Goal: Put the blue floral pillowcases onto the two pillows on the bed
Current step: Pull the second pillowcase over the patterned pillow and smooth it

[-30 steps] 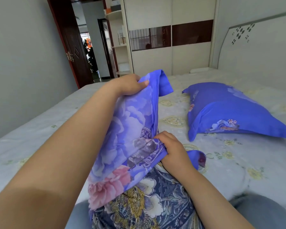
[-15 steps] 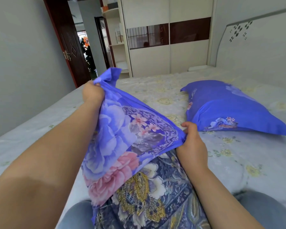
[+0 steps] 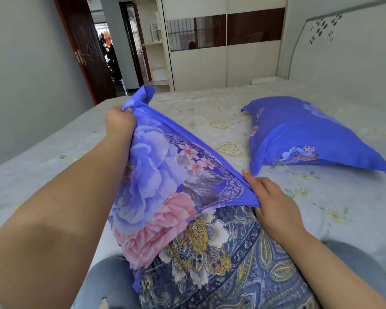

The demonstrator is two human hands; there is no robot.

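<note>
two hands are on the second pillowcase (image 3: 165, 175), and a second ago they sat close together on bunched cloth; now they have drawn apart and the case is pulled out flat and taut over the top end of the patterned pillow (image 3: 221, 259) on the person's lap. the left hand (image 3: 120, 121) has its fingers curled tight round the far corner, lifted up. the right hand (image 3: 274, 204) holds the near edge, thumb on top and the other fingers tucked under the cloth beside the pillow. judging by this, the case is only partly on, with much of the pillow bare, so the next pull has to bring the opening toward the lap. the first pillow (image 3: 310, 139), already in its blue case, lies well apart on the bed (image 3: 54, 157), near the headboard (image 3: 343, 52). beyond stand a pale wardrobe (image 3: 221, 52) and an open dark door (image 3: 87, 52).
</note>
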